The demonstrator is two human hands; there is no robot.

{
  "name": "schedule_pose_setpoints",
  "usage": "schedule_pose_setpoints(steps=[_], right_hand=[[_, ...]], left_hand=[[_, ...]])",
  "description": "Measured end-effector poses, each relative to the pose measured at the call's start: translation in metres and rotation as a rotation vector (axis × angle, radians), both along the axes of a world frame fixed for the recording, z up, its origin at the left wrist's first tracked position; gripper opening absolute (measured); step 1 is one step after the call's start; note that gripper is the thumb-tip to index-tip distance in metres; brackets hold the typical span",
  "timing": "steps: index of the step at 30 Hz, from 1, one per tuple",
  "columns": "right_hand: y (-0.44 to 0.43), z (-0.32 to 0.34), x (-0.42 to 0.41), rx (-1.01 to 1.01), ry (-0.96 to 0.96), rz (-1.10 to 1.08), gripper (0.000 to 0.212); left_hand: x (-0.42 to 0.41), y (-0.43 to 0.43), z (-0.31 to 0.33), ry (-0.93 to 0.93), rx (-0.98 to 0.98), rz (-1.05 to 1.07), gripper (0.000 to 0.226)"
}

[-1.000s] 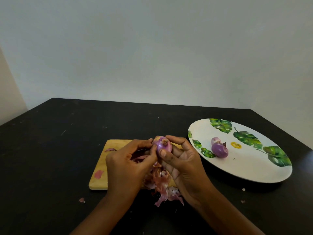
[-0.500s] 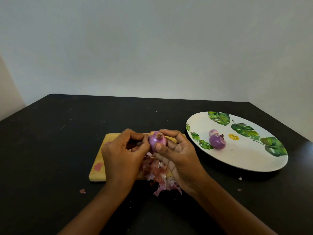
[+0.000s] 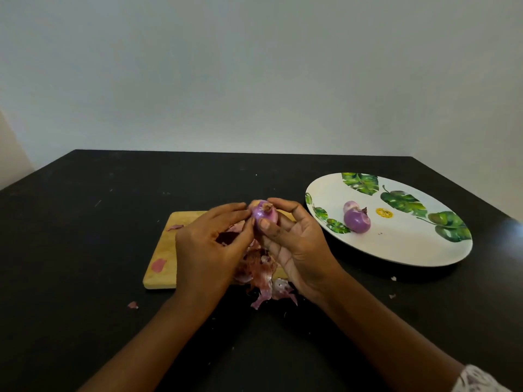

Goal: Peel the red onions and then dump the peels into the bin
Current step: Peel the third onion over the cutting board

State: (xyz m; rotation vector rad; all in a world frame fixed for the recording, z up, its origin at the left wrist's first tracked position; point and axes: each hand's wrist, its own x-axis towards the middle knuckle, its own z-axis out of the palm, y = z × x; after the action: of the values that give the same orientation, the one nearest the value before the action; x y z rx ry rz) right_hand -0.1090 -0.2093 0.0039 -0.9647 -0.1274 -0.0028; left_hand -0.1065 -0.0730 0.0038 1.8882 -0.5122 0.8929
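The left hand [image 3: 209, 244] and right hand [image 3: 297, 244] are holding an onion [image 3: 263, 215] between them, over the board [image 3: 161, 267] lying on the table [image 3: 85, 222]. Beneath the grip, peels [image 3: 263, 275] are spilling past the board's near edge. Right of the grip, a plate [image 3: 396, 250] is carrying a second onion [image 3: 357, 220], with a third onion [image 3: 351, 206] behind it, seemingly touching.

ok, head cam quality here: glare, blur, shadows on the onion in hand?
Head view: dim, even light, no hard shadows; onion between left hand and right hand slightly soft but readable; faint glare on the table right of the plate.
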Motion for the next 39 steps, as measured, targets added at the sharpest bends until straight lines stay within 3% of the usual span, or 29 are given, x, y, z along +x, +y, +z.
schedule_pose_setpoints(steps=[9, 17, 24, 26, 28, 30, 32, 35, 39], right_hand=[[0.002, -0.004, 0.000, -0.177, -0.069, -0.056, 0.054], [0.003, -0.001, -0.001, -0.041, -0.022, 0.067, 0.074], [0.000, 0.003, -0.001, 0.145, 0.030, 0.109, 0.064], [-0.001, 0.004, 0.000, 0.166, 0.041, 0.104, 0.064], [-0.001, 0.005, 0.000, 0.175, 0.048, 0.096, 0.063], [-0.002, 0.005, 0.000, 0.189, 0.057, 0.096, 0.063], [-0.002, 0.004, 0.001, 0.203, 0.066, 0.103, 0.063], [-0.002, 0.003, 0.001, 0.194, 0.080, 0.114, 0.061], [-0.003, 0.003, 0.002, 0.171, 0.081, 0.124, 0.065]], left_hand=[[0.003, 0.002, -0.002, -0.022, 0.074, 0.102, 0.011], [0.003, 0.004, 0.002, -0.014, 0.052, 0.122, 0.012], [0.008, 0.012, 0.009, 0.057, -0.101, 0.133, 0.007], [0.009, 0.012, 0.008, 0.046, -0.130, 0.113, 0.025], [0.008, 0.011, 0.007, 0.048, -0.125, 0.111, 0.028], [0.010, 0.010, 0.006, 0.073, -0.105, 0.105, 0.008], [0.010, 0.009, 0.007, 0.074, -0.091, 0.090, 0.027], [0.008, 0.010, 0.005, 0.009, -0.021, 0.062, 0.017], [0.009, 0.009, 0.000, 0.031, -0.032, 0.027, 0.029]])
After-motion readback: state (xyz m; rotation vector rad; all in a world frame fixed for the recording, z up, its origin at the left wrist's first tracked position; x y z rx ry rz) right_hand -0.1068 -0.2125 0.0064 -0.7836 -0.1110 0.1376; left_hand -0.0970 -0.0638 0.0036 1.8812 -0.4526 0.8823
